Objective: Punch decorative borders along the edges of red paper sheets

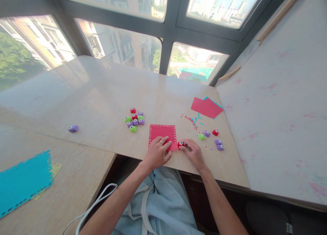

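Observation:
A red sheet of paper [162, 132] with small shapes punched along its edges lies near the front edge of the table. My left hand [158, 150] rests on its lower part, fingers stretched out and holding it down; a ring shows on one finger. At the sheet's lower right corner, my right hand [192, 151] grips a small red craft punch [181, 144] between thumb and fingers. The punch touches the paper's right edge; whether the paper sits inside its slot I cannot tell.
Left of the sheet is a cluster of coloured punches [135, 120]; a lone purple punch [73, 128] lies farther left. More punches [207, 133], paper bits [195, 120] and red sheets [206, 107] are at right. Blue punched paper [25, 180] lies at lower left, near a white cable [95, 202].

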Demonstrator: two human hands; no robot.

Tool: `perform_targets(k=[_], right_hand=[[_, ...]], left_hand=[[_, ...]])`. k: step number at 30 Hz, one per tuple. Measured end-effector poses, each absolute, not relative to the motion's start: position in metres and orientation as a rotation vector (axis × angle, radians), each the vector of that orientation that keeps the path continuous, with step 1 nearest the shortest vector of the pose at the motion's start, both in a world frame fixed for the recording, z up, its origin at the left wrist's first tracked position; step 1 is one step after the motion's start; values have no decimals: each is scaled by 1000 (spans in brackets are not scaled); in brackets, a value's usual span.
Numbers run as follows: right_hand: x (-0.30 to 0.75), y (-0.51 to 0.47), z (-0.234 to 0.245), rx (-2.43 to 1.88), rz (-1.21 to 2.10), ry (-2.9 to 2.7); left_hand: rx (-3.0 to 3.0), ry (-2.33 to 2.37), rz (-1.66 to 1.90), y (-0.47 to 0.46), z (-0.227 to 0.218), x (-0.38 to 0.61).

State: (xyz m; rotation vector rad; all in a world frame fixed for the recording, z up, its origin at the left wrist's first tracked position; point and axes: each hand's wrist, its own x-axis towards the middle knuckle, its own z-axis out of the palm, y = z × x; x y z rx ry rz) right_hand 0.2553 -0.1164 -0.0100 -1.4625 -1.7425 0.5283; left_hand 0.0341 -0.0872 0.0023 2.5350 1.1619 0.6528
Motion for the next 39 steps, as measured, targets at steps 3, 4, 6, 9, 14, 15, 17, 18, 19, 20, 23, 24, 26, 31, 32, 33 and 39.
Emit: perform_targets(k=[3,4,6,9,14,15,17,18,19,20,23,24,26,31,32,33,39], right_hand=[[256,-116,-10,-1464,516,-1742],[256,-116,-10,-1465,513,-1743],[256,-116,-10,-1463,508,-1744],[256,-117,-11,-1446,505,-1750],[258,-117,-13,-1435,498,-1759],[258,-117,-14,-1438,498,-1759],[259,-117,-15,-1442,495,-1756],[259,-117,-16,-1444,497,-1754],[259,-117,-16,-1445,498,-1751],[259,-117,-16,-1447,501,-1747],[258,-117,-16,-1444,505,-1739],[258,-117,-15,-1442,504,-1736],[258,-116,-15,-1439,507,-1730],[257,-116,-13,-1451,527,-1711],[257,-116,-13,-1453,526,-1709],[257,-116,-12,-1454,524,-1708],[256,-116,-11,-1450,521,-1709]], left_hand=[[2512,1153,678,-87,3,34],[2506,1153,685,-86,3,34],[2502,1154,696,-86,3,34],[2510,1159,696,-87,2,34],[2522,1170,688,-87,2,35],[2520,1169,692,-87,2,35],[2515,1168,702,-87,2,35],[2512,1168,706,-87,2,35],[2510,1169,707,-88,2,35],[2509,1171,708,-88,2,35],[2511,1180,702,-88,2,35],[2513,1182,698,-88,2,35],[2517,1185,685,-89,2,35],[2524,1193,671,-90,1,35],[2522,1194,674,-90,1,35],[2520,1193,678,-90,1,35],[2507,1192,693,-90,1,35]])
